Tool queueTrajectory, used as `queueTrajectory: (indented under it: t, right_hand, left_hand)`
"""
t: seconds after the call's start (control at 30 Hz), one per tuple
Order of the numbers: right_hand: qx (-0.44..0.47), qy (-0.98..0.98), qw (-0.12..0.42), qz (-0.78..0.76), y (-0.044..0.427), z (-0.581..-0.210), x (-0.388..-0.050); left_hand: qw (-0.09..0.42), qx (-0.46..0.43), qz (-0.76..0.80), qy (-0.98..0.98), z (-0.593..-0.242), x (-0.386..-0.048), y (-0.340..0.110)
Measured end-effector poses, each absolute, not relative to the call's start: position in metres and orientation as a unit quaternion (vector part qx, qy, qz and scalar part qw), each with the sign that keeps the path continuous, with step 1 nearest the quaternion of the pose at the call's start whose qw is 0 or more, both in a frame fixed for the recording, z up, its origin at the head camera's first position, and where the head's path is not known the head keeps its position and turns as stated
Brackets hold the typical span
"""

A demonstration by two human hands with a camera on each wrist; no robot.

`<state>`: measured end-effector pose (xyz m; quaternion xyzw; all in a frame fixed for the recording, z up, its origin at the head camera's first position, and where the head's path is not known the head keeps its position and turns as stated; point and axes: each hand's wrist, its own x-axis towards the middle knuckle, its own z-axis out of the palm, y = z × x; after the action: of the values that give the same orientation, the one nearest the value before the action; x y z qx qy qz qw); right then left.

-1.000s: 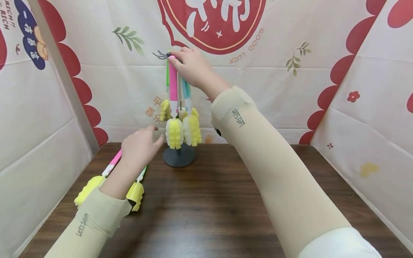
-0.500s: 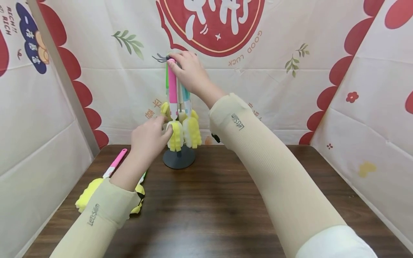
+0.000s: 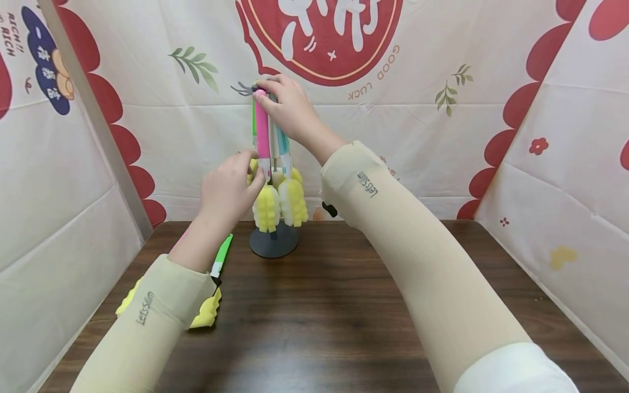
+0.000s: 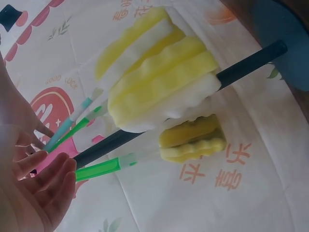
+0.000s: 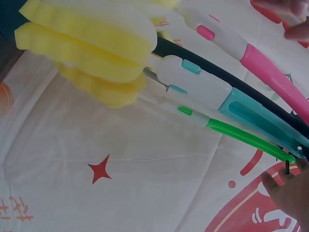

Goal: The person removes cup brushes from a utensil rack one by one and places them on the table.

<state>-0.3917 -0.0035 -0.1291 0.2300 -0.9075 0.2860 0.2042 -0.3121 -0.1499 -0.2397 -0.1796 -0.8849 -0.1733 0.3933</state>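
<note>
Cloth [image 3: 388, 136] behind worktop [image 3: 344, 284]. Right hand [image 3: 290, 106] pinches pink brush [image 3: 262, 131]; left hand [image 3: 228, 183] loose. I judge: hanging step; next, seat brush, release.

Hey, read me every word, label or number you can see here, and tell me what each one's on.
"Let'sSlim": right sleeve and left sleeve.
"GOOD LUCK": back cloth.
"平", "喜", "乐": back cloth, in orange.
"RICH": left cloth.
Blue patch: characters too blurred to read surely.
Red circle: white characters, cut off at the top.
Pink-handled brush: no readable text.
No numbers readable.
</note>
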Motion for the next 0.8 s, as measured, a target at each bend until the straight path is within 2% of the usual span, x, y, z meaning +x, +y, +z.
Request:
queueTrajectory:
  t: [0.13, 0.33, 0.57, 0.8]
  right_hand:
    - [0.241, -0.902, 0.205, 0.295, 0.000, -0.130, -0.390]
    - [0.263, -0.877, 0.241, 0.323, 0.007, -0.141, -0.388]
    - [0.282, -0.850, 0.314, 0.315, 0.013, -0.156, -0.383]
    - [0.281, -0.825, 0.397, 0.288, 0.014, -0.169, -0.375]
  left_hand:
    - [0.405, -0.185, -0.166, -0.880, -0.233, -0.315, -0.151]
    - [0.420, -0.187, -0.155, -0.874, -0.224, -0.320, -0.153]
    - [0.434, -0.186, -0.148, -0.869, -0.217, -0.324, -0.153]
    - [0.480, -0.205, -0.161, -0.838, -0.208, -0.333, -0.162]
